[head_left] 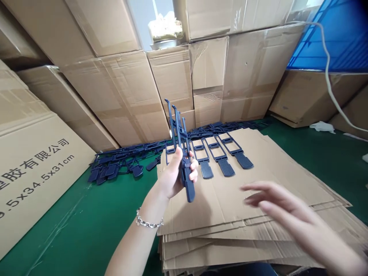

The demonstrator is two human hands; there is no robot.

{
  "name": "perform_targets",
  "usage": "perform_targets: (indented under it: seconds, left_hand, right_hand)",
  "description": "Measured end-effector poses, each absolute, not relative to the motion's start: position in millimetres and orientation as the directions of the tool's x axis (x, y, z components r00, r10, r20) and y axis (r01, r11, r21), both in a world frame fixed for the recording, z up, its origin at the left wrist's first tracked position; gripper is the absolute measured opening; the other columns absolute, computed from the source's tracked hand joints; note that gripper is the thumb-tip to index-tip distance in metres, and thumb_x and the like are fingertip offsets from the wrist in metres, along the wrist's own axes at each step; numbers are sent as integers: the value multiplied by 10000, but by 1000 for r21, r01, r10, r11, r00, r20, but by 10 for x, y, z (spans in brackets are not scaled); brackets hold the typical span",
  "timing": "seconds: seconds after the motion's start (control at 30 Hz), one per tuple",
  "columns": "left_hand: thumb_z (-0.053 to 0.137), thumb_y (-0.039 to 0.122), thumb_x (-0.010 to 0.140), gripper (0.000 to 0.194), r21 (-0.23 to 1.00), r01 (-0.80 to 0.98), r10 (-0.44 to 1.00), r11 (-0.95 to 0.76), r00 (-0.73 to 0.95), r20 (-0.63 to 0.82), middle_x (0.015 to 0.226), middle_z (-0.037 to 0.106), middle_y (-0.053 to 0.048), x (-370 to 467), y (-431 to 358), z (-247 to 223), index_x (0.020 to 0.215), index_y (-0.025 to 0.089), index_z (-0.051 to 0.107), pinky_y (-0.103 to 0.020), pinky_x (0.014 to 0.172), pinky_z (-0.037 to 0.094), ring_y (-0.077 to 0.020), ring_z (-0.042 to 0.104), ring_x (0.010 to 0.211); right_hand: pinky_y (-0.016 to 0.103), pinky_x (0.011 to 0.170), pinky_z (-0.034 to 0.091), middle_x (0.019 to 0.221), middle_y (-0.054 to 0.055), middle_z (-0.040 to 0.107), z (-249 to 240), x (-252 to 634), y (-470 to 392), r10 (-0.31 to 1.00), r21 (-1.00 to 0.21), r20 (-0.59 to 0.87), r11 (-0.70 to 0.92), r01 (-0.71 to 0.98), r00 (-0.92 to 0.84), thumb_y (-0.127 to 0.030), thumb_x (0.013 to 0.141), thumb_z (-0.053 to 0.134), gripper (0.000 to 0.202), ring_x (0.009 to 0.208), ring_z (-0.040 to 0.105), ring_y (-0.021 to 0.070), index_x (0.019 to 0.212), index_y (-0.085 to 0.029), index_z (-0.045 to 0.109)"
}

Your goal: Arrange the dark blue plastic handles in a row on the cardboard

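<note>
The right hand (290, 214) is blurred and cut off at the lower right of the frame. The printed carton (34, 172) is cropped at the left edge, its lettering only partly seen.

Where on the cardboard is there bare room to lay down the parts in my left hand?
Bare cardboard right of the laid-out row, and nearer, below the right hand. Crowded: the far-left pile on the green floor. The left hand grips the bunch.
</note>
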State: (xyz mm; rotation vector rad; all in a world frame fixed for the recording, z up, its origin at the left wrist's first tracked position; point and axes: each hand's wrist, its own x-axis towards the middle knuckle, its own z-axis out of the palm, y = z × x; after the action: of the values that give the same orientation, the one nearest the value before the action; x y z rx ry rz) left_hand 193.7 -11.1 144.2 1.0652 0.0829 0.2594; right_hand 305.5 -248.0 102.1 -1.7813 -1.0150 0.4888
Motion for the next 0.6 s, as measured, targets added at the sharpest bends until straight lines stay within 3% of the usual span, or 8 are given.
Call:
perform_targets:
  seconds: [0.07, 0.17, 0.23, 0.3, 0.43, 0.5, 0.6]
  left_hand:
    - [561, 617, 642, 538, 887, -186, 261, 421, 962, 78, 671, 383, 32, 1928, -186, 1450, 876, 170, 371, -181, 482, 363, -40, 436, 477]
    - [643, 550, 602, 543, 952, -191, 359, 240, 928, 96, 670, 407, 31, 1918, -293, 1413, 845, 167, 344, -176, 442, 358, -52, 454, 474]
    - [642, 488, 650, 473, 980, -179, 458, 92, 881, 118, 703, 441, 23, 1905, -370, 1381, 848, 166, 358, -175, 504, 408, -55, 497, 549]
    - [621, 432, 702, 386, 987, -157, 500, -42, 852, 157, 764, 475, 18, 1889, -440, 1353, 864, 172, 386, -162, 615, 441, -51, 528, 675]
    - [605, 432, 717, 397, 987, -63, 442, -148, 888, 123, 907, 513, 14, 1864, -453, 1334, 1006, 229, 424, -179, 739, 443, -67, 522, 822]
    - [597, 440, 721, 512, 985, -42, 459, -165, 881, 114, 1021, 525, 1, 1846, -361, 1354, 1142, 283, 352, -203, 743, 448, -93, 541, 856]
    - [555, 428, 759, 585, 965, -95, 517, -244, 829, 213, 1064, 532, -28, 1788, -141, 1414, 1225, 317, 219, -184, 599, 441, -103, 573, 775]
  right_hand:
    - [277, 785, 461, 1043, 30, 509, 1006, 2668, -2227, 917, -946, -14, -141, 293, 398, -522, 840, 383, 371, 865, 527, 140, 1129, -294, 426]
    - [250, 692, 451, 1086, 45, 477, 923, 2359, -1913, 950, -974, 9, -62, 218, 313, -492, 835, 434, 450, 748, 502, 97, 1209, -260, 343]
    - [232, 626, 439, 993, 58, 518, 865, 2306, -1777, 930, -991, 60, 12, 131, 363, -491, 828, 452, 479, 693, 504, 92, 1200, -212, 335]
    - [222, 566, 428, 846, 70, 550, 834, 2331, -1712, 913, -999, 41, 43, 6, 405, -521, 828, 429, 454, 622, 514, 94, 1073, -139, 400]
    - [216, 452, 392, 599, 65, 525, 849, 2576, -1822, 891, -990, -67, -2, -142, 449, -616, 784, 410, 499, 473, 493, 111, 788, -117, 401]
    - [219, 421, 375, 580, 62, 524, 873, 2811, -1992, 805, -987, -148, -88, -131, 575, -640, 720, 480, 519, 441, 472, 114, 788, -130, 416]
    - [223, 395, 336, 560, 55, 504, 891, 3309, -2356, 613, -970, -242, -182, -164, 752, -653, 587, 592, 530, 429, 432, 116, 753, -166, 467]
